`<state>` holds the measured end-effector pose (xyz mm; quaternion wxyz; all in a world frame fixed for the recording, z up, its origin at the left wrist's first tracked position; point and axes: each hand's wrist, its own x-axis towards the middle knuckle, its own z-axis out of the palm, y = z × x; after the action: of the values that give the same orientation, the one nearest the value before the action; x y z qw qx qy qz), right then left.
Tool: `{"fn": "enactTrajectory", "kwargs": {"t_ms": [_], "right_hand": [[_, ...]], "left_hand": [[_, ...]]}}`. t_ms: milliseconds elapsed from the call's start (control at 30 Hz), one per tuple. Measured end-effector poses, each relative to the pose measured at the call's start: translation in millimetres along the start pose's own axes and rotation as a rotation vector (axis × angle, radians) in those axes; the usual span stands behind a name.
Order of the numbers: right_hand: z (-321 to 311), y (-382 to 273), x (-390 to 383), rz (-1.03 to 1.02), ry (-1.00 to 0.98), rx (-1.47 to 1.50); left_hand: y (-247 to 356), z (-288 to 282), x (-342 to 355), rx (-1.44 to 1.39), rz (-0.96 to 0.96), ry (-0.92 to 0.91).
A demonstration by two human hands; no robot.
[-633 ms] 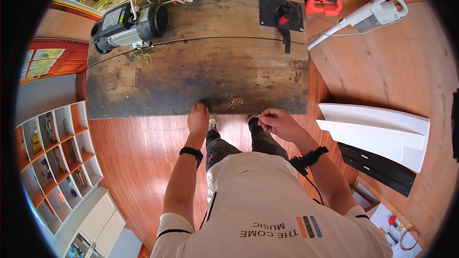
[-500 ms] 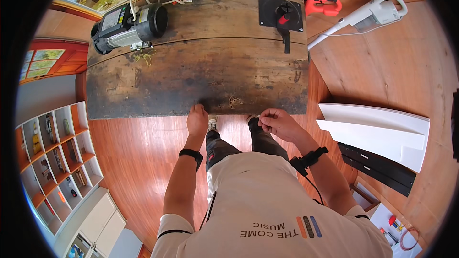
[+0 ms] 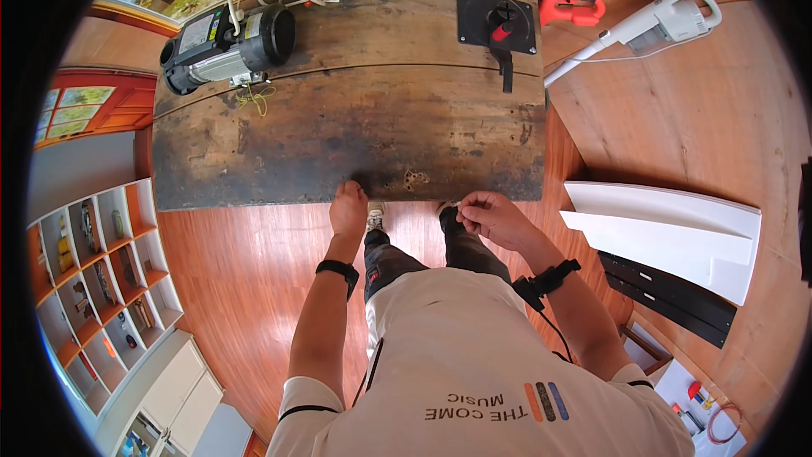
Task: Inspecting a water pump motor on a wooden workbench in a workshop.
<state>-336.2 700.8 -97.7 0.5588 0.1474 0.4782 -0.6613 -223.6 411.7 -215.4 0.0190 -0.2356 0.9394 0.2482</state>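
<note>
My left hand (image 3: 349, 207) is at the near edge of the worn, dark-stained wooden workbench (image 3: 338, 135), fingers curled at the edge; whether they hold anything is hidden. My right hand (image 3: 486, 218) is just off that edge to the right, thumb and fingers curled together, with anything in them too small to make out. At the back left of the bench lies a black and silver motor pump (image 3: 224, 63) with pale cables and thin yellow-green wires. At the back right is a black square plate (image 3: 474, 17) with a red-and-black handled fitting on it.
A red tool (image 3: 562, 10) and a white stick vacuum (image 3: 634, 31) are beside the bench at right. White panels (image 3: 660, 211) and black drawers (image 3: 660, 288) stand right of me. A cubby shelf (image 3: 106, 288) is at left. My feet show below the bench edge.
</note>
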Motion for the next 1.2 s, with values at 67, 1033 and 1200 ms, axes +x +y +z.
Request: {"fn": "enactTrajectory", "kwargs": {"t_ms": [67, 1033, 1200], "right_hand": [[-0.1, -1.2, -0.6, 0.001, 0.002, 0.000], [-5.1, 0.9, -0.9, -0.017, -0.008, 0.022], [-4.5, 0.6, -0.6, -0.015, -0.007, 0.018]], "left_hand": [[-2.2, -3.1, -3.4, -0.052, 0.020, 0.015], [11.3, 5.8, 5.2, 0.478, 0.149, -0.133], [4.8, 8.3, 8.6, 0.450, 0.149, -0.155]]}}
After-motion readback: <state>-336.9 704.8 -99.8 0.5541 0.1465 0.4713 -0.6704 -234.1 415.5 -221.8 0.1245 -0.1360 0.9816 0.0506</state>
